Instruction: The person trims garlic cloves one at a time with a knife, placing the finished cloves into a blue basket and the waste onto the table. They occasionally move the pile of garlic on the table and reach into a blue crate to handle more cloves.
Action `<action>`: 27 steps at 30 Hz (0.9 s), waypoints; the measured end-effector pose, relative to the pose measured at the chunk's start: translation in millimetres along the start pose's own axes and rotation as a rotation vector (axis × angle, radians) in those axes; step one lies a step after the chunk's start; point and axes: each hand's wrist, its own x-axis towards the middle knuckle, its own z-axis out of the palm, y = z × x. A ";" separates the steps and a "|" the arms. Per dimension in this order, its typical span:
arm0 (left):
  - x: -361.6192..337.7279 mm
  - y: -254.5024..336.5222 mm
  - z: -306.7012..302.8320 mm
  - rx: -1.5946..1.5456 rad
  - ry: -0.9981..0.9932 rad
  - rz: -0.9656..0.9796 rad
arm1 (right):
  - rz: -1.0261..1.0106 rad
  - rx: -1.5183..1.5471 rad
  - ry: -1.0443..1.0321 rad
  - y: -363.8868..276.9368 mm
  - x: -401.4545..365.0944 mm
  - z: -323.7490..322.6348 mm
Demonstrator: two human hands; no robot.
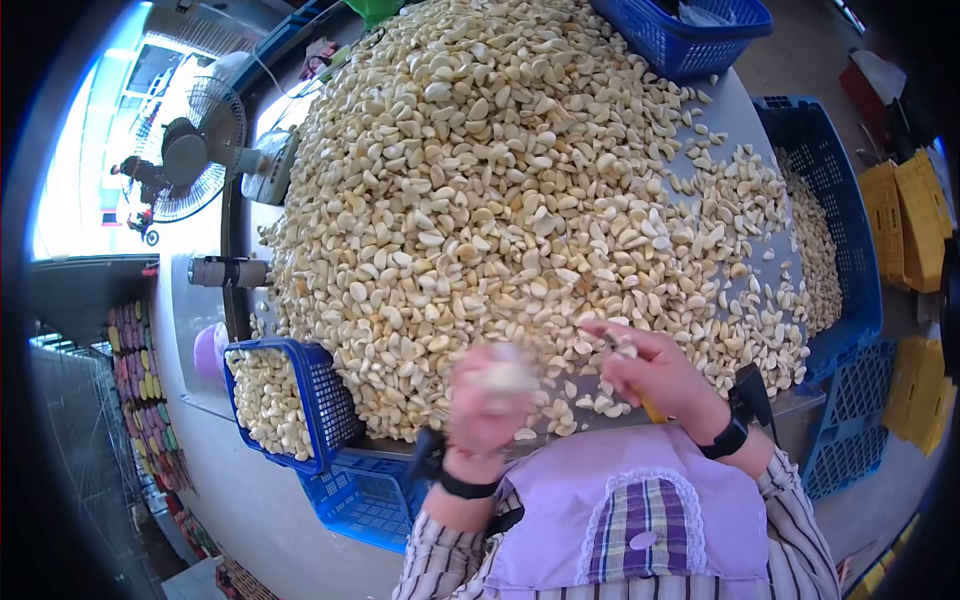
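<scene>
A large heap of pale cashew nuts [480,180] covers the metal table [735,115] in front of me. Low over its near edge is my left hand [490,400], smeared by motion, with pale cashew nuts [505,378] held in it. To its right, my right hand [655,375] is closed around a small tool, apparently a knife, whose yellow handle [654,411] shows below the palm. A pale nut [626,350] sits at its fingertips, beside a dark tip. Several loose nuts lie on the table between the hands.
A blue basket [335,395] of nuts stands at the near left, above another blue crate [365,500]. At the right is a large blue crate [850,220] holding nuts. Another blue basket [690,45] sits at the far right corner. A fan [190,150] stands at the left.
</scene>
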 end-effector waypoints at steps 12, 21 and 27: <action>-33.6 269.8 -94.2 2.589 1.208 0.462 | -0.148 0.369 0.147 16.7 11.3 -35.9; 88.2 102.9 -34.3 2.421 -0.181 0.723 | -0.115 0.168 0.187 13.8 5.0 -21.0; 101.2 111.8 -54.9 1.060 0.078 0.203 | -0.120 0.168 0.234 15.3 -2.9 -25.2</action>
